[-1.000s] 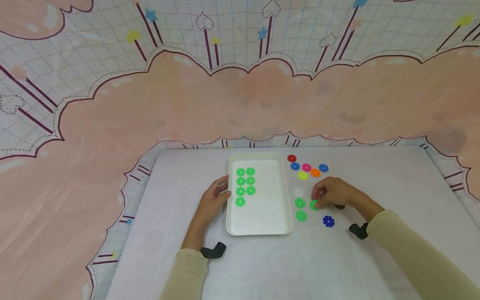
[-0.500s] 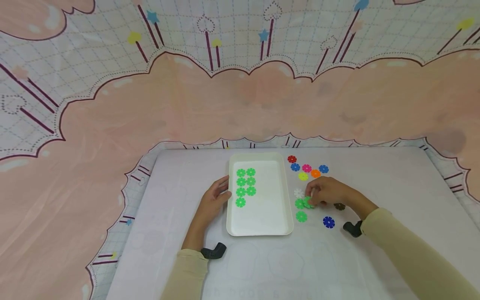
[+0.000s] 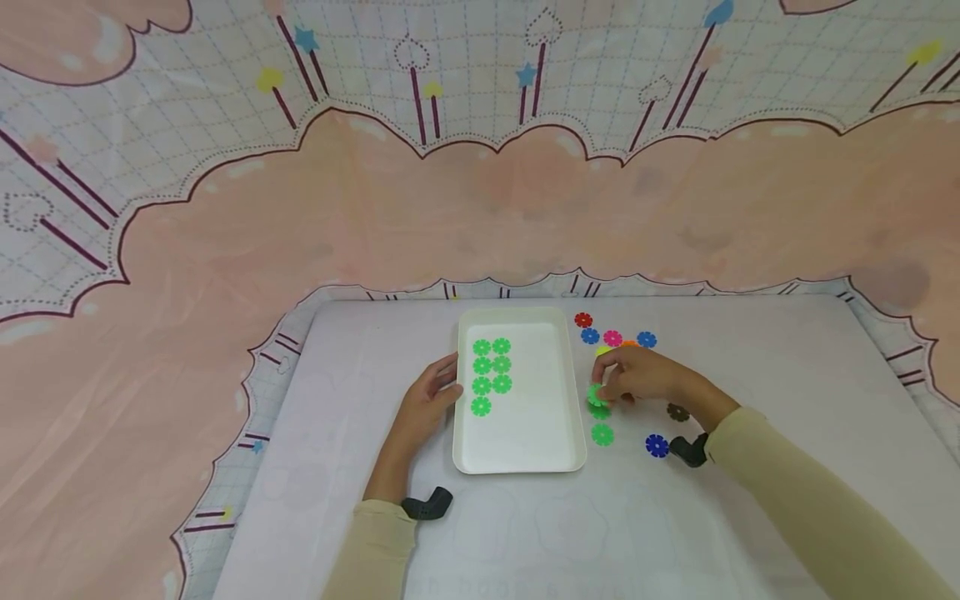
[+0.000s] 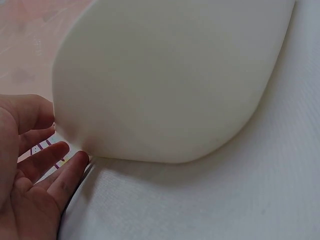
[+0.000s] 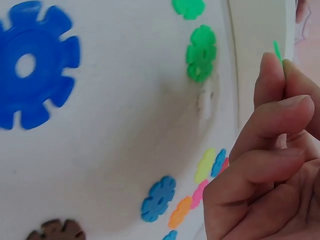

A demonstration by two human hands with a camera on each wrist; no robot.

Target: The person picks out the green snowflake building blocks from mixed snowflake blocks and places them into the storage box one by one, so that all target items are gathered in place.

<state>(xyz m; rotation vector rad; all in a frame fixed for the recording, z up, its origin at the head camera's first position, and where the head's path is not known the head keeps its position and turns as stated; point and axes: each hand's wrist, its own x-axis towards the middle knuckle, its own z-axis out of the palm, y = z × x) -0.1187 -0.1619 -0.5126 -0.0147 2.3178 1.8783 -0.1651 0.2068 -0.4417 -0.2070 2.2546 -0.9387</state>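
My left hand [image 3: 427, 407] rests against the left edge of the white tray [image 3: 540, 450], its fingertips on the outer wall in the left wrist view. On the tray lie several green snowflake discs [image 3: 482, 385], in two columns toward the left side. Right of the tray, my right hand [image 3: 637, 375] pinches a green snowflake disc [image 3: 596, 396] between thumb and index finger; the right wrist view shows it edge-on at the fingertips. Beneath it in the head view lies a second green disc [image 3: 600, 412], partly hidden, with a third green disc [image 3: 602, 435] nearer the front.
Behind my right hand lie red [image 3: 583, 320], pink [image 3: 612, 338] and blue discs [image 3: 647, 339], plus partly hidden yellow and orange ones. A brown disc [image 3: 678, 412] and a dark blue disc [image 3: 657, 446] lie near my right wrist. A patterned cloth [image 3: 480, 208] hangs behind the table.
My right hand has lifted the green disc and carried it left toward the tray, passing over other discs. The brown disc has come fully into view. My left hand stays at the tray's edge.
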